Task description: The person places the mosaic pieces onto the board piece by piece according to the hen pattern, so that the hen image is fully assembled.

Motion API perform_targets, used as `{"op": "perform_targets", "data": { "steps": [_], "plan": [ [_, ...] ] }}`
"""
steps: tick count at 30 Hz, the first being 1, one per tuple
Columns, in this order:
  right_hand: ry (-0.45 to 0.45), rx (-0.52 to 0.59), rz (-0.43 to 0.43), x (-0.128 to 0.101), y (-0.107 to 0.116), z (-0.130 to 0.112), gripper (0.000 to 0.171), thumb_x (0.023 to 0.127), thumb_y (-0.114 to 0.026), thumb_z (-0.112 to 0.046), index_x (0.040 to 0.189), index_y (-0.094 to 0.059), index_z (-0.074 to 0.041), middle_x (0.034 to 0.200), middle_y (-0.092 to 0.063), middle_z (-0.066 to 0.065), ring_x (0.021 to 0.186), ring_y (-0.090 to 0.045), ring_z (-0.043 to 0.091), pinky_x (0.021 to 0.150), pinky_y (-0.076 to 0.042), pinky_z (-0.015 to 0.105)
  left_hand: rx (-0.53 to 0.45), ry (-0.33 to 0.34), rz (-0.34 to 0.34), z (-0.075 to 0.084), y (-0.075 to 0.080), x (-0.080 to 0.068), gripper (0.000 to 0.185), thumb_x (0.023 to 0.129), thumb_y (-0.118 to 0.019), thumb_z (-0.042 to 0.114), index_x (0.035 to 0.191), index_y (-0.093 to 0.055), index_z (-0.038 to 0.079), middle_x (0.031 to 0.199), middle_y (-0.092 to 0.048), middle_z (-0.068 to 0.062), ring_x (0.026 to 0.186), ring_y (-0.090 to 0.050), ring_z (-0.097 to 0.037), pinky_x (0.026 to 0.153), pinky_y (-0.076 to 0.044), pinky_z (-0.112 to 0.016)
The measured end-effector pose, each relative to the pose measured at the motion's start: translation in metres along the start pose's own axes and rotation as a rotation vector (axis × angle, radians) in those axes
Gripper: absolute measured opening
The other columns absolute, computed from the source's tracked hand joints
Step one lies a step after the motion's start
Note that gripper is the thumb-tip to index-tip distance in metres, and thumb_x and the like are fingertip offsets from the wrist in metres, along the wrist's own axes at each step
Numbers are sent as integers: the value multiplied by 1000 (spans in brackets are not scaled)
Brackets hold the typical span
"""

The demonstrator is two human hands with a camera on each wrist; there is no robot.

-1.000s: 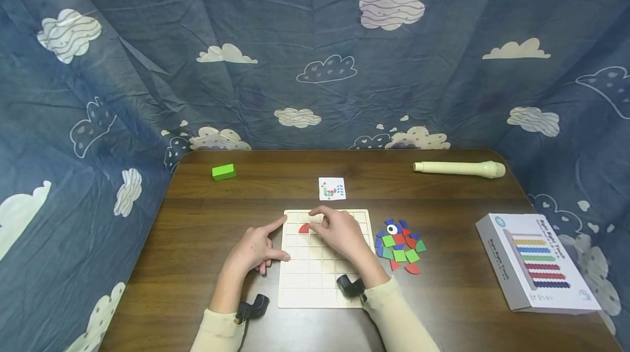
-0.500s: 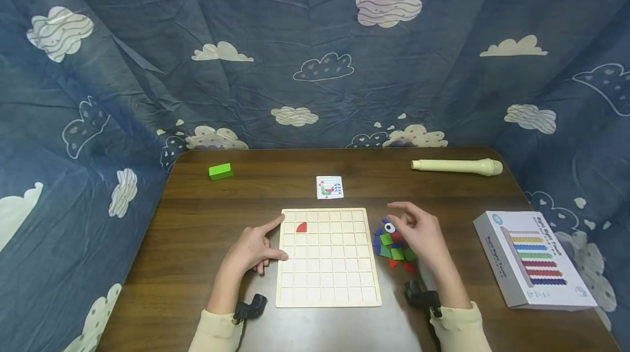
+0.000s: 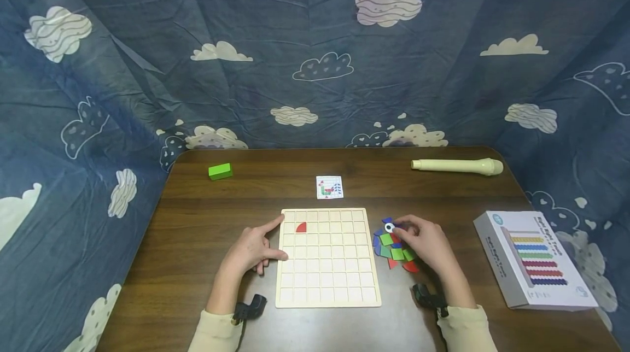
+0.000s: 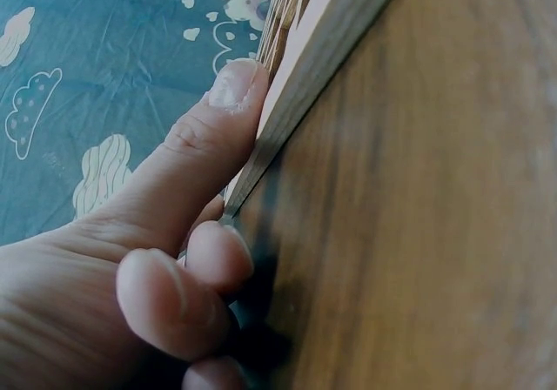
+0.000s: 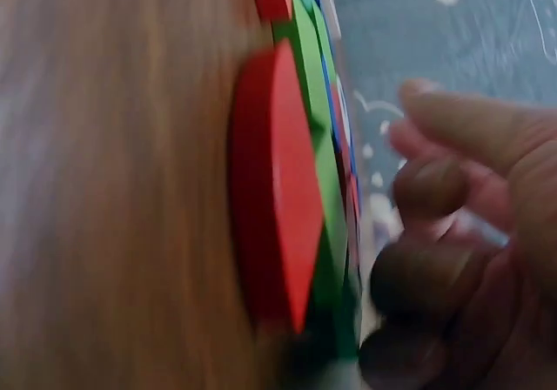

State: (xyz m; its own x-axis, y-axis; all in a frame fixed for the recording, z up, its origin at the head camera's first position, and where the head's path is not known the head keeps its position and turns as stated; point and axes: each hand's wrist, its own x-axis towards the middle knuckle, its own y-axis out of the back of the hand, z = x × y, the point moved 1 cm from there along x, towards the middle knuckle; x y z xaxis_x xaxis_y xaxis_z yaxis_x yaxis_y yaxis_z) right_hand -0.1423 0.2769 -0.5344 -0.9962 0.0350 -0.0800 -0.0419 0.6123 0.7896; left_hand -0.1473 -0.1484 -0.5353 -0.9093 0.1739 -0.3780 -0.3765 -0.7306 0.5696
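Right of the grid board (image 3: 326, 266), a crowded heap (image 3: 397, 254)

Head: your left hand (image 3: 251, 249) spans the grid board's left edge, grip wide; a red quarter-circle (image 3: 302, 227) lies far left on it. Your right hand (image 3: 427, 240) is at the eye piece (image 3: 389, 227); I cannot tell if it pinches anything.

Left wrist: it touches that edge; pushing could skew the board.

Right wrist: pieces crowd together, so a brushing hand could scatter them.
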Motion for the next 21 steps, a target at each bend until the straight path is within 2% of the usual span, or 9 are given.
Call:
{"op": "perform_targets", "data": {
  "steps": [7, 13, 21],
  "plan": [
    [10, -186, -17, 4, -5, -13, 32, 96, -79, -35, 119, -77, -12, 66, -54, 1, 59, -47, 18, 55, -32, 32, 3, -8, 1, -2, 0, -1, 102, 74, -98, 27, 161, -45, 39, 51, -55, -1, 34, -56, -13, 40, -49, -29],
    [53, -251, -20, 7, -7, -17, 33, 96, -79, -36, 118, -77, -10, 66, -57, 0, 59, -47, 17, 54, -31, 32, 12, -3, 8, -1, 0, -2, 102, 75, -98, 27, 161, -46, 38, 51, -56, -2, 34, -55, -13, 40, -49, -28],
    [45, -289, -35, 9, -9, -30, 34, 94, -81, -35, 115, -79, -9, 68, -63, 0, 59, -51, 18, 53, -34, 31, 14, 12, 14, 0, 0, -1, 102, 74, -98, 27, 161, -46, 38, 51, -55, -1, 35, -55, -13, 40, -47, -26]
  ]
}}
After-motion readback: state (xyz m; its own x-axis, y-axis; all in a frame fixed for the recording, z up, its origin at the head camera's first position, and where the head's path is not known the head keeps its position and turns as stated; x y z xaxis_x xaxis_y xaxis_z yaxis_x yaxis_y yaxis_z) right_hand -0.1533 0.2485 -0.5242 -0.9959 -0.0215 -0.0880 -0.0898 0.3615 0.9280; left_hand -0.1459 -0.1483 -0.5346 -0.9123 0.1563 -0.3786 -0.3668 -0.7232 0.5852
